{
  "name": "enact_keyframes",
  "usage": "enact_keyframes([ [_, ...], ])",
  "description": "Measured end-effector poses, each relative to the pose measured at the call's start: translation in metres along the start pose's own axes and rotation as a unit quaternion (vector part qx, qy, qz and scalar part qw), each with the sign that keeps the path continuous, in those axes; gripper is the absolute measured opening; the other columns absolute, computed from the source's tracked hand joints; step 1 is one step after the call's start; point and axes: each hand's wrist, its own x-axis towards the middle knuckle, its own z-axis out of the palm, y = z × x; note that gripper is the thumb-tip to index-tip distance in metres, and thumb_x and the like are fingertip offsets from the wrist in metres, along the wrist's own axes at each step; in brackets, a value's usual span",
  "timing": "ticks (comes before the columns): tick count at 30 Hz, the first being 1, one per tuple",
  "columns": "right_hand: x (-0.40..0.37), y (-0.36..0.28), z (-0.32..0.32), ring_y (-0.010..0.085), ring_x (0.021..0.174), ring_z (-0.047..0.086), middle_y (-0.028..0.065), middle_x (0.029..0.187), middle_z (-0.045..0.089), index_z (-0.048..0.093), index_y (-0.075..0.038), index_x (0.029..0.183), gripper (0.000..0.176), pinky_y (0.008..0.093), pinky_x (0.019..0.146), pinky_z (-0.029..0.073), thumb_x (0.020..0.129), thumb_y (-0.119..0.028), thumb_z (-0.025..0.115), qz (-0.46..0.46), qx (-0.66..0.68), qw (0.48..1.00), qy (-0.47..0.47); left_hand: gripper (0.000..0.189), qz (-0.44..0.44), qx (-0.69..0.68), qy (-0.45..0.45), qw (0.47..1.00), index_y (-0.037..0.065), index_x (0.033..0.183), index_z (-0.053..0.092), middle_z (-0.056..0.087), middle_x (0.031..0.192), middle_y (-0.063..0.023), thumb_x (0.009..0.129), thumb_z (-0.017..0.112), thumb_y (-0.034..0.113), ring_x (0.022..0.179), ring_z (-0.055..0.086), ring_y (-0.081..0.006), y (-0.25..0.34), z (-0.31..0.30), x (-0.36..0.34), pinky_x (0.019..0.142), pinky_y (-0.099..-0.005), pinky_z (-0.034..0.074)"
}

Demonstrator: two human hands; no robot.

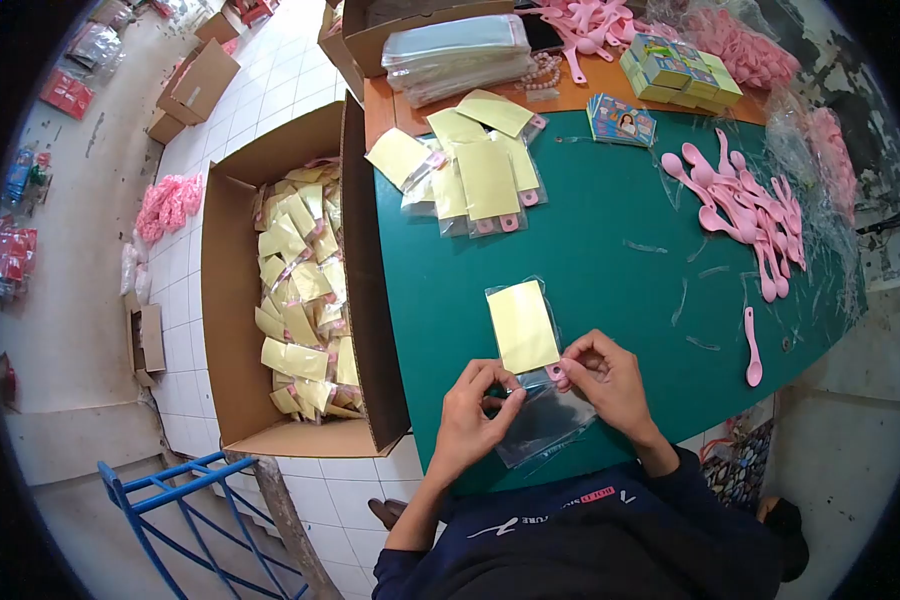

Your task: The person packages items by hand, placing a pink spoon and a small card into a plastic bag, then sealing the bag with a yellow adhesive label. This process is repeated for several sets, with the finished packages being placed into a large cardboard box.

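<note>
A clear plastic bag (545,425) lies on the green table in front of me, its lower part loose and see-through. A pale yellow card (524,326) sits in the bag's upper part, and the pink handle end of a spoon (555,373) shows at the card's lower right corner. My left hand (478,412) pinches the bag's left edge between thumb and fingers, just below the card. On the other side, my right hand (607,384) is closed in a pinch at the bag's right edge, right by the pink handle end.
Left of the table stands a cardboard box (372,300) full of yellow-card packets. Several finished-looking packets (487,180) lie at the table's back left. Pink spoons (745,205) are heaped at right, one spoon (752,347) apart. Card stacks (678,72) and plastic bags (457,55) sit behind.
</note>
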Motion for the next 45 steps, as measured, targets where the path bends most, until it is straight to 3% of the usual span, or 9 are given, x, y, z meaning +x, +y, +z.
enact_keyframes([
  [9, 0.001, 0.003, 0.008, 0.0110, 0.071, 0.063, 0.0082, 0.083, 0.060, 0.052, 0.003, 0.092, 0.009, 0.0229, 0.060, 0.054, 0.087, -0.001, 0.058, -0.010, -0.017, 0.998, 0.060, 0.016, -0.048, -0.127, 0.080, 0.987, -0.001, 0.097, 0.052, 0.053, 0.096, -0.0051, 0.086, 0.061, 0.004, 0.084, 0.057, -0.0101, -0.010, 0.009, 0.001, 0.056, -0.0219, 0.052],
  [18, -0.003, -0.006, 0.011, 0.0125, 0.070, 0.062, 0.0082, 0.084, 0.057, 0.057, -0.002, 0.120, 0.035, 0.0243, 0.061, 0.054, 0.085, 0.001, 0.056, -0.066, -0.153, 0.985, 0.043, 0.035, -0.003, -0.047, 0.039, 0.998, 0.002, 0.118, 0.051, 0.054, 0.115, -0.0099, 0.084, 0.060, 0.001, 0.085, 0.058, -0.0109, -0.003, 0.000, 0.001, 0.053, -0.0195, 0.048],
  [21, 0.009, -0.031, 0.006, 0.0160, 0.078, 0.062, 0.0109, 0.095, 0.058, 0.057, -0.004, 0.120, 0.035, 0.0272, 0.068, 0.053, 0.086, -0.001, 0.056, -0.149, -0.266, 0.951, 0.049, 0.046, 0.093, 0.066, 0.035, 0.993, 0.003, 0.128, 0.046, 0.052, 0.119, -0.0082, 0.084, 0.061, 0.002, 0.089, 0.056, -0.0107, 0.026, -0.016, 0.020, 0.062, -0.0203, 0.052],
  [23, 0.022, -0.055, 0.005, 0.0186, 0.092, 0.060, 0.0125, 0.108, 0.057, 0.058, -0.006, 0.119, 0.034, 0.0284, 0.073, 0.051, 0.085, -0.004, 0.057, -0.259, -0.169, 0.945, 0.105, 0.044, 0.112, 0.019, 0.103, 0.988, 0.005, 0.125, 0.049, 0.051, 0.122, -0.0115, 0.083, 0.063, 0.005, 0.089, 0.059, -0.0169, 0.044, -0.023, 0.046, 0.067, -0.0262, 0.053],
  [26, 0.016, -0.078, -0.058, 0.0246, 0.104, 0.055, 0.0147, 0.118, 0.054, 0.057, -0.005, 0.117, 0.031, 0.0352, 0.083, 0.047, 0.086, -0.010, 0.057, -0.255, -0.377, 0.867, 0.204, 0.040, 0.240, 0.312, 0.199, 0.898, 0.005, 0.118, 0.052, 0.052, 0.116, -0.0145, 0.081, 0.066, 0.010, 0.090, 0.060, -0.0253, 0.044, -0.034, 0.065, 0.072, -0.0337, 0.052],
  [29, -0.011, -0.047, -0.153, 0.0325, 0.104, 0.053, 0.0168, 0.113, 0.055, 0.058, -0.001, 0.112, 0.029, 0.0430, 0.088, 0.043, 0.086, -0.014, 0.057, -0.105, -0.572, 0.728, 0.363, 0.032, 0.183, 0.232, -0.029, 0.955, 0.004, 0.107, 0.055, 0.053, 0.105, -0.0146, 0.079, 0.068, 0.014, 0.090, 0.057, -0.0315, 0.025, 0.007, 0.040, 0.072, -0.0372, 0.048],
  [31, -0.027, -0.020, -0.179, 0.0349, 0.097, 0.054, 0.0189, 0.103, 0.056, 0.059, 0.001, 0.108, 0.026, 0.0434, 0.083, 0.043, 0.085, -0.012, 0.058, 0.069, -0.664, 0.609, 0.429, 0.029, 0.217, 0.292, -0.026, 0.931, 0.004, 0.102, 0.056, 0.052, 0.098, -0.0132, 0.078, 0.069, 0.015, 0.087, 0.056, -0.0305, 0.018, 0.038, 0.029, 0.069, -0.0373, 0.047],
  [38, -0.034, 0.002, -0.184, 0.0382, 0.087, 0.054, 0.0194, 0.091, 0.056, 0.059, 0.003, 0.102, 0.024, 0.0416, 0.075, 0.043, 0.080, -0.005, 0.059, -0.025, -0.541, 0.754, 0.371, 0.025, 0.181, 0.177, -0.082, 0.964, 0.004, 0.098, 0.056, 0.055, 0.088, -0.0105, 0.076, 0.068, 0.008, 0.077, 0.058, -0.0238, 0.001, 0.043, 0.036, 0.066, -0.0348, 0.048],
  [45, -0.026, -0.070, -0.089, 0.0176, 0.074, 0.057, 0.0110, 0.083, 0.060, 0.060, 0.001, 0.093, 0.012, 0.0285, 0.070, 0.045, 0.082, -0.005, 0.061, -0.143, -0.359, 0.865, 0.320, 0.020, 0.082, 0.101, -0.108, 0.986, 0.001, 0.094, 0.058, 0.065, 0.082, -0.0071, 0.078, 0.068, 0.005, 0.078, 0.064, -0.0168, 0.019, 0.025, 0.040, 0.070, -0.0297, 0.050],
])
